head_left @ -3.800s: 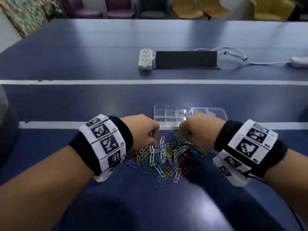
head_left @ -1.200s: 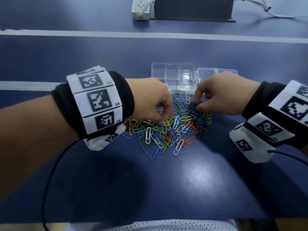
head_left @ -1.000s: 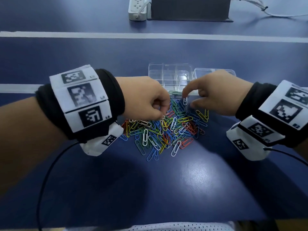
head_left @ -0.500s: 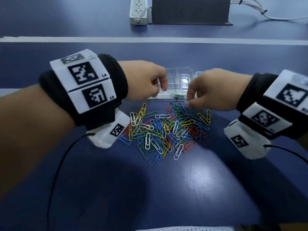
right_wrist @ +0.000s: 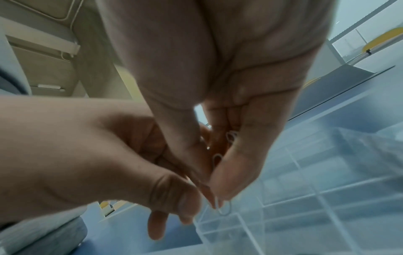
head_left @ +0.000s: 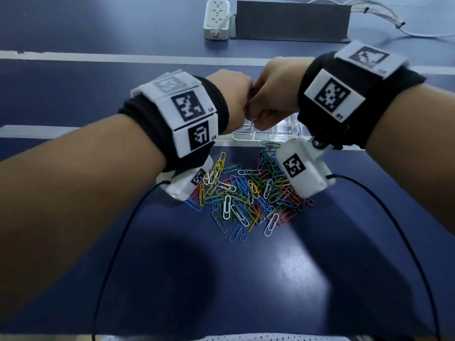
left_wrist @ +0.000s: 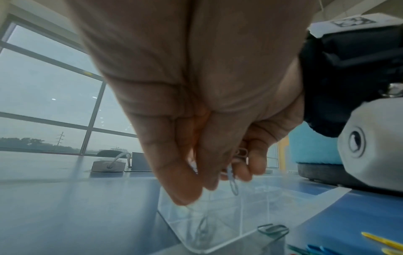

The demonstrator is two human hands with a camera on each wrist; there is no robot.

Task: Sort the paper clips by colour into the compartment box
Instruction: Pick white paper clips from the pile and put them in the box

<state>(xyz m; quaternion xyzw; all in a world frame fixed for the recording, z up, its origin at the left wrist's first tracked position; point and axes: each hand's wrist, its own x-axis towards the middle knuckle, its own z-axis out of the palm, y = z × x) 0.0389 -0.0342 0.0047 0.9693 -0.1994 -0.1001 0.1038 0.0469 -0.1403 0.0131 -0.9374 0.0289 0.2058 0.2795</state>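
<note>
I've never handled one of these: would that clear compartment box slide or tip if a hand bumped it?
Probably it slides: the compartment box looks like thin clear plastic, likely light, on a smooth, glossy table. Tipping seems unlikely, since it sits low and wide. Nearly empty, little weighs it down.

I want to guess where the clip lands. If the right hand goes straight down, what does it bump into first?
Probably the clear compartment box: the right hand holds a white paper clip just above it, though depth is unclear.

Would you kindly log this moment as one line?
hands: left hand and right hand pinch white clips | place: above compartment box | pile: unsorted
</note>
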